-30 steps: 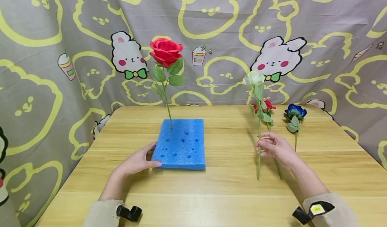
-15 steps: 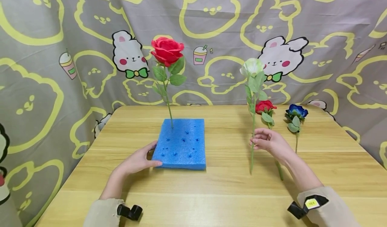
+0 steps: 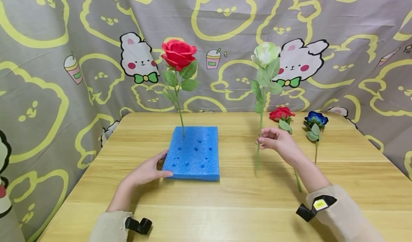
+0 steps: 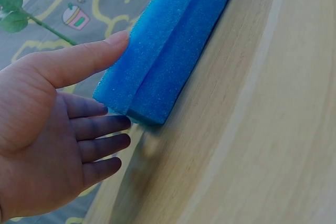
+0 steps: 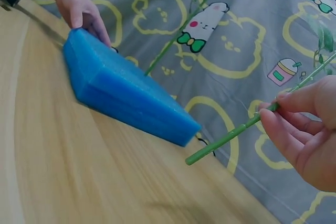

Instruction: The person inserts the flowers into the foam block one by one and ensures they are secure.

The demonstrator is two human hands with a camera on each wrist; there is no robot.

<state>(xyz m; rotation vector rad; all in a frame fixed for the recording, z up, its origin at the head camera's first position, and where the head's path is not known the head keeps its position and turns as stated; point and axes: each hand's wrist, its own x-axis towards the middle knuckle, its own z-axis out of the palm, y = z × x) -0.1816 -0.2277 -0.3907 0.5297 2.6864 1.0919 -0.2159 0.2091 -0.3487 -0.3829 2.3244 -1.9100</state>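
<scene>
In the head view my right hand (image 3: 276, 143) pinches the green stem of a pale green-white artificial rose (image 3: 266, 54), holding it upright over the table right of the foam. The right wrist view shows the stem's cut lower end (image 5: 210, 153) sticking out past the fingers, near the block. A blue foam block (image 3: 193, 154) with several holes in its top lies on the table, a red artificial rose (image 3: 178, 54) standing in its back left part. My left hand (image 3: 146, 171) touches the block's left front corner, thumb (image 4: 100, 56) against the foam and the other fingers nearly straight.
On the right of the wooden table (image 3: 238, 206) lie a second red rose (image 3: 281, 114) and a blue rose (image 3: 316, 119), flowers toward the back. A patterned grey curtain (image 3: 231, 88) hangs behind the table.
My right hand has carried the pale rose up and leftward, away from the lying red rose and toward the foam block. The left hand and block have stayed in place.
</scene>
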